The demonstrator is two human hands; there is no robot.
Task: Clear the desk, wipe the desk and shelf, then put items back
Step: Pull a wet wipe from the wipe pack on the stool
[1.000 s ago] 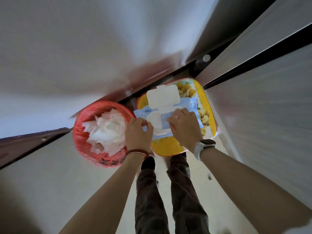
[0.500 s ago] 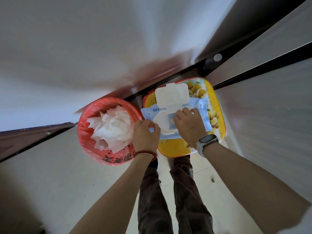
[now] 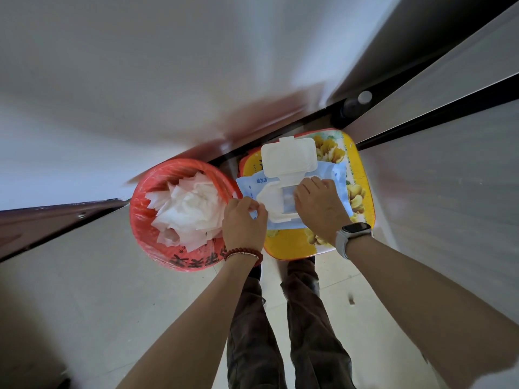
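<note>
A blue pack of wet wipes [image 3: 331,175] lies on a yellow flowered stool [image 3: 292,245], its white flip lid [image 3: 289,160] standing open. My left hand [image 3: 244,223] pinches the pack's near left corner. My right hand [image 3: 320,209] rests on the pack with its fingertips at the white opening [image 3: 273,202]; whether they hold a wipe is hidden.
A red waste bin [image 3: 157,242] full of crumpled white wipes [image 3: 188,209] stands left of the stool, touching my left hand's side. White walls rise ahead and a grey panel stands to the right. My legs [image 3: 280,332] stand on pale floor tiles.
The view has drifted, so bin and stool sit slightly further right. My right hand's fingers slid from the pack's middle to the right side of the opening. My left hand kept its grip.
</note>
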